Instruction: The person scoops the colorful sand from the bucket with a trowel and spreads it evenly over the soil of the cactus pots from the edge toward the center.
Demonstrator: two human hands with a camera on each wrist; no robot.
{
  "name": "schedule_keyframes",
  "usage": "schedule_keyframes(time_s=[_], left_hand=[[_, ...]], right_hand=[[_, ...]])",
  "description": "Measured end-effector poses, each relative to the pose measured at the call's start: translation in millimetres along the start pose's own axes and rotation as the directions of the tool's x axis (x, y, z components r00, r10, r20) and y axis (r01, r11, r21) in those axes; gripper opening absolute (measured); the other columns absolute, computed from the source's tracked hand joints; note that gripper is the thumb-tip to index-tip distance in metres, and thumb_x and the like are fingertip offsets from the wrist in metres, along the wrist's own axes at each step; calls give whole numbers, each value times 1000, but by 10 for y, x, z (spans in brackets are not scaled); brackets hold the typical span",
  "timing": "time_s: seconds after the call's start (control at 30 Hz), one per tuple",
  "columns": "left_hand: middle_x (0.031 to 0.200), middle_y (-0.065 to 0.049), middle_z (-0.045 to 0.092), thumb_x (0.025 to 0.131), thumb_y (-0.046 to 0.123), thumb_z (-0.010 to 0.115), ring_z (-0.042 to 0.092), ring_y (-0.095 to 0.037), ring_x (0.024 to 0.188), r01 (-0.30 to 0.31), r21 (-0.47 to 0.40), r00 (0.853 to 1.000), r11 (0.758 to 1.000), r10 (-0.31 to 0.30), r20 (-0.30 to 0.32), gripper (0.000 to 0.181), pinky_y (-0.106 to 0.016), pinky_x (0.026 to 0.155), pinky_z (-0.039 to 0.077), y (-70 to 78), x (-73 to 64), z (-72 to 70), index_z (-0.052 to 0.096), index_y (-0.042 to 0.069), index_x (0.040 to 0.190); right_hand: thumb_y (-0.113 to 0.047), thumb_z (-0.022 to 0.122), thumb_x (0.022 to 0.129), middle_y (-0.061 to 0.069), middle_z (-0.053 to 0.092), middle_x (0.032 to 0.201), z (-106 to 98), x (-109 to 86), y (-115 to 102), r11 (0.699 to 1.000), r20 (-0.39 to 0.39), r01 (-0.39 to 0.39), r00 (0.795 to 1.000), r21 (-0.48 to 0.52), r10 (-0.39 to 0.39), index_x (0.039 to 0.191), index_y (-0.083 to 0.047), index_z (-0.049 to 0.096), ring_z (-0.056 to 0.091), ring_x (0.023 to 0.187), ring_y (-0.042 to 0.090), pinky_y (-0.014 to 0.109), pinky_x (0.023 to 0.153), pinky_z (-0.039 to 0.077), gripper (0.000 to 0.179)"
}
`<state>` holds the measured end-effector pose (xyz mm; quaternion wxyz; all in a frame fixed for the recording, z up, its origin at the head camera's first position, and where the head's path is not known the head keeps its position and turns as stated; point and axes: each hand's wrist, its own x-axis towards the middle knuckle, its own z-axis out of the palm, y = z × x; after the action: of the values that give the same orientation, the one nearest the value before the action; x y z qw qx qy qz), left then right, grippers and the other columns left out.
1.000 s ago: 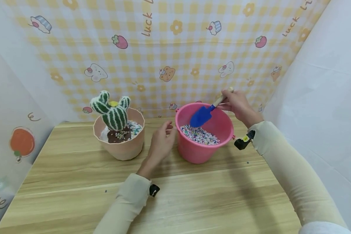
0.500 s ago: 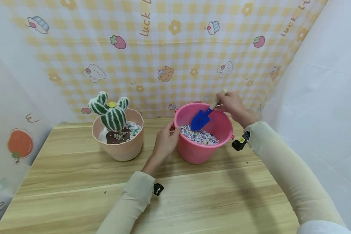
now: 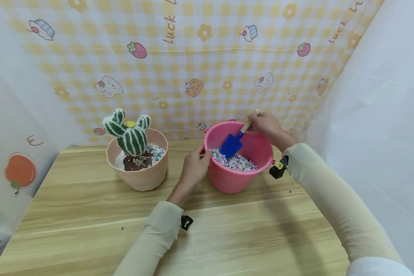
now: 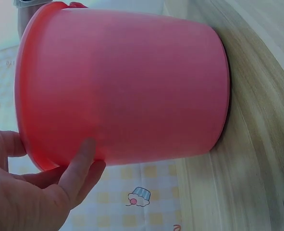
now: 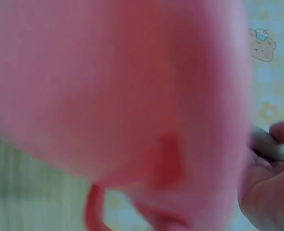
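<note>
A small trowel [image 3: 232, 145] with a blue blade and a pale wooden handle slants down into the pink bucket [image 3: 229, 181]. My right hand [image 3: 267, 125] grips its handle above the bucket's far right rim. The blade tip meets the multicoloured gravel [image 3: 244, 164] at the bottom. At the bucket's left side, my left hand [image 3: 195, 165] pinches the rim. In the left wrist view the thumb of that hand [image 4: 33, 199] is at the rim, with the other fingers along the outer wall. The bucket, blurred in the right wrist view, hides much of the right hand [image 5: 271, 187].
Left of the bucket stands a peach flowerpot [image 3: 143, 179] holding a knitted cactus [image 3: 132, 140], brown soil and coloured gravel. Both stand on a wooden table [image 3: 227, 237] before a yellow checked cloth [image 3: 214, 69]. A few stray bits of gravel lie on the table.
My left hand has moved right and taken hold of the bucket rim. My right hand has moved left and down with the trowel, bringing its blade to the gravel.
</note>
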<state>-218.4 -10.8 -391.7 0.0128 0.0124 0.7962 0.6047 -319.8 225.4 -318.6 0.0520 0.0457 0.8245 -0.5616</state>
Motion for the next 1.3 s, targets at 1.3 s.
schedule_keyframes(time_s=[1.3], left_hand=[[109, -7, 69, 101, 30, 51, 66, -19, 97, -5, -14, 1000, 1000, 5, -20, 39, -30, 80, 60, -34, 2, 14, 62, 9, 132]], right_hand=[[-22, 44, 106, 16, 69, 82, 158, -3, 208, 980, 286, -165, 950, 113, 127, 124, 18, 52, 72, 74, 23, 37, 84, 59, 44]])
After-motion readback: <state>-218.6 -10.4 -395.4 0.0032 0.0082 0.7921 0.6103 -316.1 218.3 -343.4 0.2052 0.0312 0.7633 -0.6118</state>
